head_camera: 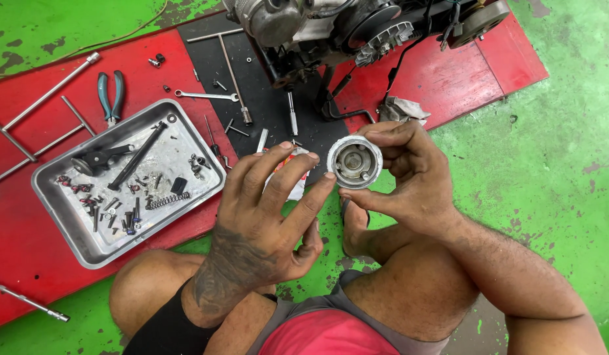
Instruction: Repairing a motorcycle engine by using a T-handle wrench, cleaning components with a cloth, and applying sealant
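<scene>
Knees and red shorts (pixel 324 332) closest to the lens, person seated on the green floor (pixel 547 164); far left on the red mat (pixel 28 243), long T-handle rods (pixel 45 92) and blue-handled pliers (pixel 111 95); next, a steel tray (pixel 74 233) holding bolts, a coil spring (pixel 166 200) and a black bar tool (pixel 137 156); above it a small combination spanner (pixel 206 96) and a T-handle socket driver (pixel 232 72) on the black mat strip (pixel 258 92); left hand (pixel 265 217) raised mid-frame, fingers (pixel 311 197) extended and loose, index tip touching the left rim of a round silver cylindrical part (pixel 354 161), not gripping it; a white-and-red packet (pixel 293 177) shows just behind those fingers; right hand (pixel 409 177) grasps the part, thumb under, fingertips over the top rim, open face toward the camera; part sits in the air between both hands, above the mat edge; engine assembly (pixel 377 26) on the mat at top, a grey rag (pixel 403 108) just beside it.
</scene>
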